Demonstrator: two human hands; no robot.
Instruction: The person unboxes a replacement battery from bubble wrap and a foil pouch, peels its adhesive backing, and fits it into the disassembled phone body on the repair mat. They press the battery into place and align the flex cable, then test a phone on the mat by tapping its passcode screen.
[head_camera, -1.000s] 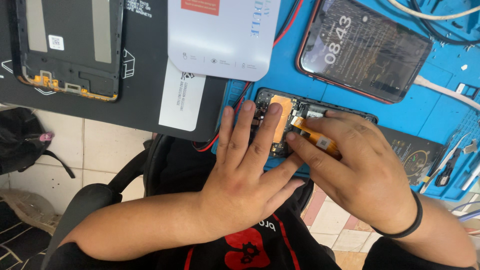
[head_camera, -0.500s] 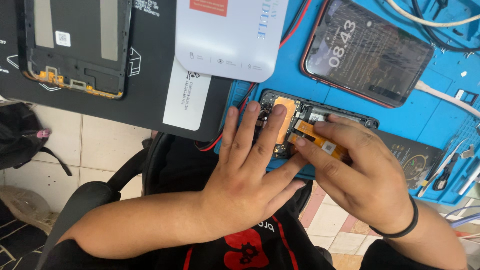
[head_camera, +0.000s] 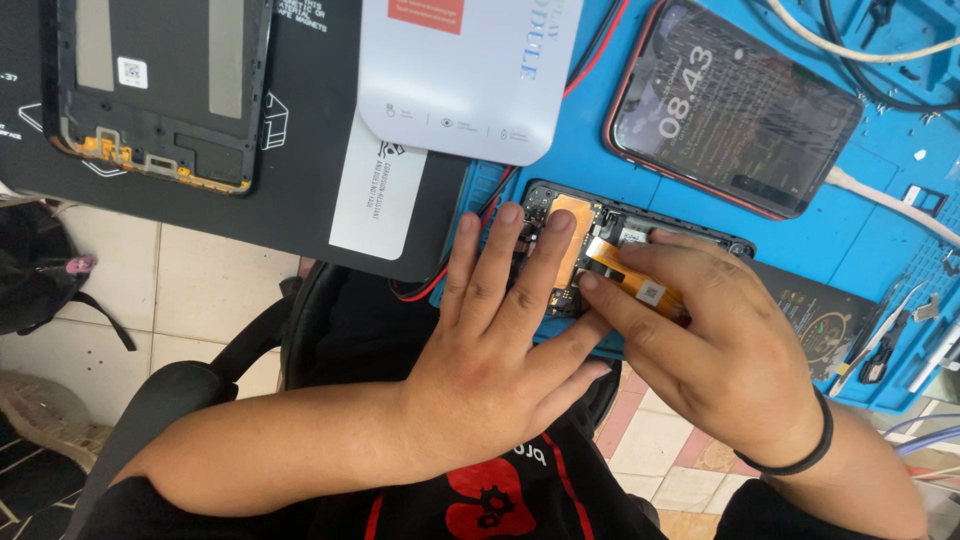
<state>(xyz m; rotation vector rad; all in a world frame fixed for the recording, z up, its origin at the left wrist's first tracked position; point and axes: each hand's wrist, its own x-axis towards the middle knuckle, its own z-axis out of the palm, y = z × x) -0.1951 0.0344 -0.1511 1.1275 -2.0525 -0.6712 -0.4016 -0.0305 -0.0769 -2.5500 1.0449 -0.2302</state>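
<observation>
My left hand (head_camera: 490, 350) lies flat and spread, fingers pressing down on the near end of the opened phone (head_camera: 570, 250), holding nothing but pinning it in place. My right hand (head_camera: 720, 350) crosses in from the other side, its fingers narrowed around the orange flex ribbon (head_camera: 640, 285) that runs across the phone's exposed inside; the thumb and forefinger pinch the ribbon close to the copper-coloured patch (head_camera: 572, 225). A black band (head_camera: 800, 455) circles my right wrist. The opened phone rests on the blue mat (head_camera: 850, 240) at the near edge of the worktop. Just beyond it lies a second phone with a lit screen in a red case (head_camera: 735, 110), a white cable (head_camera: 880, 195) plugged into it. To the left sit a white box (head_camera: 460, 80) and a black tablet frame (head_camera: 160, 90) on a dark mat (head_camera: 300, 190). Tweezers (head_camera: 880, 345) lie to the far right.
</observation>
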